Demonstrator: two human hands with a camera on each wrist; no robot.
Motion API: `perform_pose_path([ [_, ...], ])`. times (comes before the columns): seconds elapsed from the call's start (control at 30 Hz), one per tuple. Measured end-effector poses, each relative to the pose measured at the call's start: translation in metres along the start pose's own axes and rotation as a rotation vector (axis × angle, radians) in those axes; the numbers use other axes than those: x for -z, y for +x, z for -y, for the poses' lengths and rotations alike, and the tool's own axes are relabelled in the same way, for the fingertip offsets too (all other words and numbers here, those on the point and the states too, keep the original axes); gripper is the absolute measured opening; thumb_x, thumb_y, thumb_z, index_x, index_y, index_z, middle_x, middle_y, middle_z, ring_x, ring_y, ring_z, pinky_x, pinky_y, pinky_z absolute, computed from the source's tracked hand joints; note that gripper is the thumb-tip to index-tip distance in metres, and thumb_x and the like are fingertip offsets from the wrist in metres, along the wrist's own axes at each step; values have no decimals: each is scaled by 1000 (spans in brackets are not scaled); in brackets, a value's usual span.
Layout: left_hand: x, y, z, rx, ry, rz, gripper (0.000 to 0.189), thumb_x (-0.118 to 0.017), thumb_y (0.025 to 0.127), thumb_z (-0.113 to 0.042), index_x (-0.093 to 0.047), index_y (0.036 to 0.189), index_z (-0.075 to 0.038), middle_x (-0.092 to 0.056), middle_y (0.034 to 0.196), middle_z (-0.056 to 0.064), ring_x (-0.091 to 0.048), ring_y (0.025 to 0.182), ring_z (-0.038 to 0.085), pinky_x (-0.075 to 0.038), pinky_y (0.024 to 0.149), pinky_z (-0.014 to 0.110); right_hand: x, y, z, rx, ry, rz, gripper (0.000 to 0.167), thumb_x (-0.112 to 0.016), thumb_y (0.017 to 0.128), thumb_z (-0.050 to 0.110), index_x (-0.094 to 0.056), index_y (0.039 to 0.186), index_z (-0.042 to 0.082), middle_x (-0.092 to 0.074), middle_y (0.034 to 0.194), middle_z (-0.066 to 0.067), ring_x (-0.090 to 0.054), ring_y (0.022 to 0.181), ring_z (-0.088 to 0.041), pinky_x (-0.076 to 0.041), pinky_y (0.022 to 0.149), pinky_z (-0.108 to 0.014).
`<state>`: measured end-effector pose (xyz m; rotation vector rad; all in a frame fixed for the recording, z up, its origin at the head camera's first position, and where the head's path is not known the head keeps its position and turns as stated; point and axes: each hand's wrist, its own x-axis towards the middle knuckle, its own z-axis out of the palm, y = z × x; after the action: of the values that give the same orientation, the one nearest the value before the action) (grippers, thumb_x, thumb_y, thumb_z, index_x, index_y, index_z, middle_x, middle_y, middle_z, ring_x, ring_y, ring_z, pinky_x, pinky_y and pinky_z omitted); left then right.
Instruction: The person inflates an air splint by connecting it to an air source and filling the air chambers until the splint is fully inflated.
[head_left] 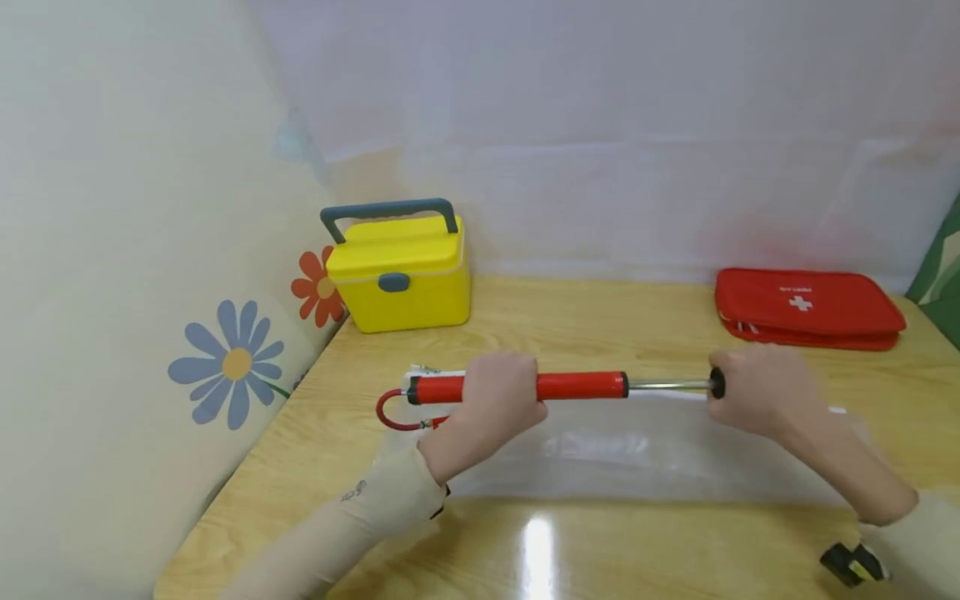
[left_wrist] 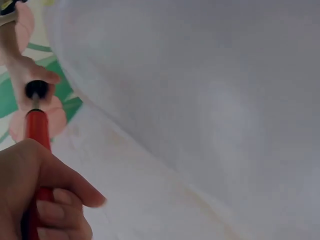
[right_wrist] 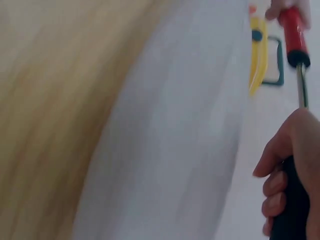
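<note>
A red hand pump is held level across the head view, above the table. My left hand is wrapped round its red barrel. My right hand grips the black handle, most of which the fingers cover in the head view. Between barrel and handle a length of shiny metal rod is exposed. From the barrel's left end a short red hose loops back under it, its tip partly behind my left wrist. Below the pump lies a translucent plastic bag with a zip edge, flat on the table.
A yellow box with a grey carrying handle stands at the back left of the wooden table. At the back right lies a red first-aid pouch with a white cross. Pale walls rise behind and to the left, the left one with painted flowers.
</note>
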<state>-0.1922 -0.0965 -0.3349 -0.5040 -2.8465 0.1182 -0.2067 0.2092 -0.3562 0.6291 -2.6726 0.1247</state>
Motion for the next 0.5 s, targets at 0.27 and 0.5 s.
perform_pose_path([
  [0.27, 7, -1, -30, -5, 57, 29, 26, -76, 76, -39, -68, 75, -14, -49, 54, -5, -46, 45, 13, -37, 39, 26, -4, 9, 52, 40, -26, -5, 27, -69, 62, 16, -43, 56, 17, -30, 48, 6, -30, 44, -13, -22, 41, -28],
  [0.5, 9, -2, -47, -49, 39, 19, 23, -75, 76, -37, -66, 70, -16, -48, 52, -6, -45, 43, 12, -36, 38, 26, -1, 10, 70, 69, -2, 14, 23, -76, 63, 20, -54, 64, 12, -38, 49, 5, -36, 42, -12, -32, 41, -27],
])
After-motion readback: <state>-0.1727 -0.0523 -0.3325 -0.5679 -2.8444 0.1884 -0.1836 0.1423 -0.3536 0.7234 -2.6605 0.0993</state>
